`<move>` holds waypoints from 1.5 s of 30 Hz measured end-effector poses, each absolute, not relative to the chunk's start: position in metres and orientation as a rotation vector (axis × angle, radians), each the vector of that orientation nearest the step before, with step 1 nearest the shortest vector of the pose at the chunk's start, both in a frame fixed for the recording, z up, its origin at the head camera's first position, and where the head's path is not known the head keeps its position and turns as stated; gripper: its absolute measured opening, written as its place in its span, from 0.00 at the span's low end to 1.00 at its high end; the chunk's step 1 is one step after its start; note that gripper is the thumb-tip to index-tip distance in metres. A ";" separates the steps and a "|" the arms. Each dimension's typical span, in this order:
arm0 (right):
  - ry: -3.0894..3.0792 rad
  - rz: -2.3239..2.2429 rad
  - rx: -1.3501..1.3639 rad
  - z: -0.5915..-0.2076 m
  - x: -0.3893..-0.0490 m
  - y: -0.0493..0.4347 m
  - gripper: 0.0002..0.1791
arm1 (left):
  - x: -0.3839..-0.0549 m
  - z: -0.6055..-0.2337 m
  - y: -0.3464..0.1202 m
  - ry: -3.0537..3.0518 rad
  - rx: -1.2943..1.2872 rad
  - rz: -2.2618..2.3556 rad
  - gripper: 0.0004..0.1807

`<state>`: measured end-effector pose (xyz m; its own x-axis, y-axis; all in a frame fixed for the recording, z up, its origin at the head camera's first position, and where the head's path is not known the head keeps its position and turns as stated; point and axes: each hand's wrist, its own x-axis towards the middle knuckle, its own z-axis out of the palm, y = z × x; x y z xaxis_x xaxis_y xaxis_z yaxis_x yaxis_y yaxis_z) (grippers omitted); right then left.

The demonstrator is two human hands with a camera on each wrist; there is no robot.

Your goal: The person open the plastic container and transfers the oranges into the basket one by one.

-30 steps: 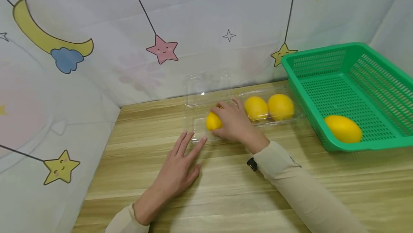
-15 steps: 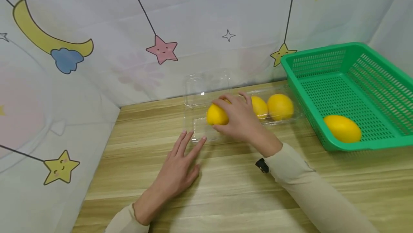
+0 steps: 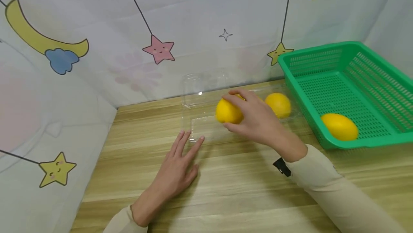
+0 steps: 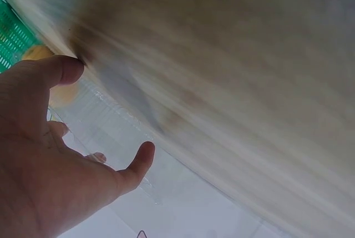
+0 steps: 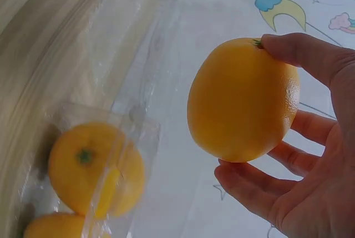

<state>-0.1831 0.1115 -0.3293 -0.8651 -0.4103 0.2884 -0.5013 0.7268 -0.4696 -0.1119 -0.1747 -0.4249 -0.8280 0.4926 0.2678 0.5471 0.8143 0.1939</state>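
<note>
My right hand (image 3: 262,125) holds an orange (image 3: 226,112) between thumb and fingers, above the clear plastic box (image 3: 206,127). In the right wrist view the held orange (image 5: 241,102) shows a small green stem end at the thumb. Another orange (image 3: 279,104) sits at the box's right end. One more is mostly hidden behind my right hand; the right wrist view shows an orange (image 5: 72,163) in the box below. My left hand (image 3: 174,174) lies with fingers extended, fingertips at the box's front left corner. Behind it the transparent lid (image 3: 206,88) stands raised against the wall sheet.
A green plastic basket (image 3: 304,111) stands on the right, close to the box. An elongated yellow-orange fruit (image 3: 340,127) lies in its near left corner. The wood-grain table (image 3: 226,190) ends at a white printed sheet (image 3: 193,21) behind and to the left.
My right hand has lifted the orange off the box's left part and carried it to the right, above the box. My left hand stays at the corner.
</note>
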 end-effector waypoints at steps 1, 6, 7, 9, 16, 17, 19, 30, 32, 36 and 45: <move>-2.760 0.831 0.739 -0.328 -0.182 0.115 0.40 | -0.112 -0.425 -0.175 -2.790 -0.812 -0.389 0.44; -2.742 0.870 0.752 -0.323 -0.179 0.132 0.40 | -0.112 -0.425 -0.176 -2.782 -0.817 -0.382 0.44; -2.740 0.875 0.754 -0.322 -0.179 0.135 0.40 | -0.112 -0.425 -0.176 -2.782 -0.817 -0.381 0.44; -2.736 0.882 0.755 -0.321 -0.180 0.140 0.40 | -0.113 -0.425 -0.176 -2.781 -0.815 -0.383 0.45; -2.675 0.886 0.729 -0.314 -0.180 0.161 0.37 | -0.114 -0.424 -0.176 -2.767 -0.818 -0.373 0.44; -2.655 0.898 0.729 -0.312 -0.180 0.164 0.36 | -0.114 -0.424 -0.176 -2.766 -0.818 -0.373 0.44; -2.623 0.920 0.719 -0.309 -0.180 0.171 0.35 | -0.114 -0.424 -0.176 -2.764 -0.819 -0.371 0.44; -2.587 0.863 0.603 -0.299 -0.179 0.209 0.37 | -0.113 -0.420 -0.179 -2.779 -0.808 -0.365 0.45; -2.605 0.849 0.577 -0.299 -0.179 0.215 0.37 | -0.113 -0.420 -0.180 -2.779 -0.805 -0.363 0.45; -2.620 0.833 0.525 -0.301 -0.178 0.229 0.37 | -0.114 -0.420 -0.179 -2.774 -0.805 -0.367 0.45; -2.625 0.770 0.453 -0.303 -0.177 0.257 0.40 | -0.112 -0.424 -0.175 -2.782 -0.818 -0.376 0.45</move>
<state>-0.1772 0.2569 -0.3029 -0.8812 -0.1988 0.4288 -0.3990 0.7992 -0.4495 -0.1117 -0.1752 -0.4242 -0.8216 0.4984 0.2767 0.5540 0.8126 0.1812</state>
